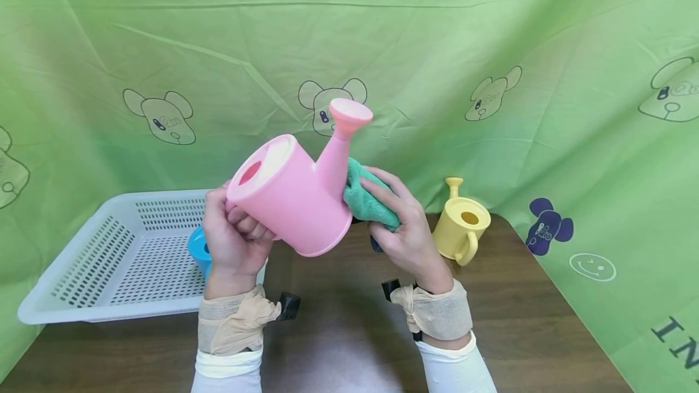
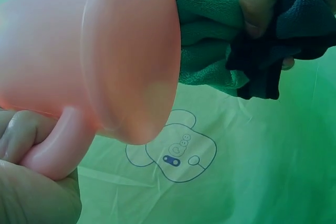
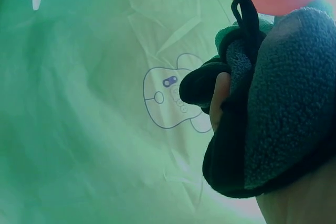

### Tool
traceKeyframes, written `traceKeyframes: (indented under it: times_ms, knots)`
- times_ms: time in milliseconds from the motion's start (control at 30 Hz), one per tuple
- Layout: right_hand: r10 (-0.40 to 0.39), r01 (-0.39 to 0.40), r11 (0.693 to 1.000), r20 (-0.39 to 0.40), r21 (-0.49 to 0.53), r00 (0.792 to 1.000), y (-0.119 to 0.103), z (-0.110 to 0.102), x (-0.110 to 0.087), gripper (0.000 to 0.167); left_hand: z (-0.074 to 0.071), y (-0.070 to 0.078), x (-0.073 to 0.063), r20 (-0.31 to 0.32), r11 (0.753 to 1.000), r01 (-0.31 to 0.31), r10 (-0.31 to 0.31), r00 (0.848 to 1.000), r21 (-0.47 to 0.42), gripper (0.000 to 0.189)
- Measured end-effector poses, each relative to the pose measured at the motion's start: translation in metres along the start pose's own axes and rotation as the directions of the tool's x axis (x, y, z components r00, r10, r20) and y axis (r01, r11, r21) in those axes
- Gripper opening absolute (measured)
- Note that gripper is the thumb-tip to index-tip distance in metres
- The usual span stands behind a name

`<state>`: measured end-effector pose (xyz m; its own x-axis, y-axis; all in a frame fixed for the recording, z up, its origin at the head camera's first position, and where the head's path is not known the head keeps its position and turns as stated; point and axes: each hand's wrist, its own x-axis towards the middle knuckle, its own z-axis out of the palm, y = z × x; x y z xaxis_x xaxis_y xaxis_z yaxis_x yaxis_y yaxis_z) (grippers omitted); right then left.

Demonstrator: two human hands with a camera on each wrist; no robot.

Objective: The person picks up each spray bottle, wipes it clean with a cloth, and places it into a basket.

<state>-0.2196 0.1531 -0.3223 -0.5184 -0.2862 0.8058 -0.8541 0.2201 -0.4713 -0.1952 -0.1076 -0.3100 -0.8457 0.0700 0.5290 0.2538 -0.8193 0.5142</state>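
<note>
Holds pink watering can (image 1: pixel 300 199) by its handle (image 2: pixel 64 145) with left fingers (image 1: pixel 252 227); presses green cloth (image 1: pixel 364 199), grasped in right fingers (image 1: pixel 385 194), against it.

The watering can (image 1: pixel 297 196) is pink, the cloth (image 1: pixel 367 199) green and dark blue, the curtain (image 1: pixel 229 35) green with cartoon heads (image 1: pixel 166 120).

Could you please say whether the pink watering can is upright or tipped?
Tipped: the left hand holds the pink watering can aslant, its top toward the head view's upper left, its base lower right.
</note>
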Motion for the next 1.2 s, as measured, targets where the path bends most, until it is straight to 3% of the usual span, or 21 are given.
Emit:
traceKeyframes:
  times_ms: [233, 300, 400, 567, 700, 867, 1033, 1200]
  knots:
    - [-0.018, 0.018, 1.000, 0.012, 0.009, 1.000, 0.002, 0.001, 0.000, 0.073, 0.000, -0.001, 0.000, 0.057, 0.994, 0.037, -0.031, 0.998, -0.104, 0.049]
    - [-0.019, 0.019, 1.000, 0.019, 0.002, 1.000, 0.001, 0.001, 0.000, 0.073, 0.001, -0.001, 0.000, 0.048, 0.994, 0.048, -0.043, 0.998, -0.099, 0.053]
    - [-0.017, 0.018, 0.999, 0.025, -0.030, 1.000, 0.001, 0.000, 0.000, 0.069, 0.002, -0.001, 0.000, 0.007, 0.997, 0.067, -0.067, 0.998, -0.031, 0.057]
    - [-0.008, 0.010, 0.998, 0.028, -0.069, 1.000, 0.001, -0.002, -0.002, 0.059, 0.006, -0.002, -0.002, -0.124, 0.983, 0.114, -0.097, 0.988, 0.143, 0.042]
    - [-0.020, 0.020, 1.000, 0.026, -0.002, 0.999, 0.001, -0.004, -0.002, 0.056, 0.009, -0.004, -0.002, -0.212, 0.960, 0.149, -0.098, 0.972, 0.238, 0.037]
    - [-0.037, 0.034, 0.994, 0.021, 0.100, 0.999, -0.001, -0.005, 0.001, 0.058, 0.012, -0.006, -0.001, -0.290, 0.933, 0.188, -0.097, 0.952, 0.306, 0.035]
    - [-0.031, 0.030, 0.992, 0.001, 0.122, 1.000, -0.002, -0.008, 0.000, 0.061, 0.013, -0.007, 0.001, -0.360, 0.916, 0.217, -0.087, 0.929, 0.337, 0.038]
    - [-0.040, 0.046, 0.995, -0.069, 0.087, 0.997, -0.001, -0.012, -0.002, 0.060, 0.011, -0.007, 0.002, -0.362, 0.901, 0.224, -0.081, 0.928, 0.371, 0.044]
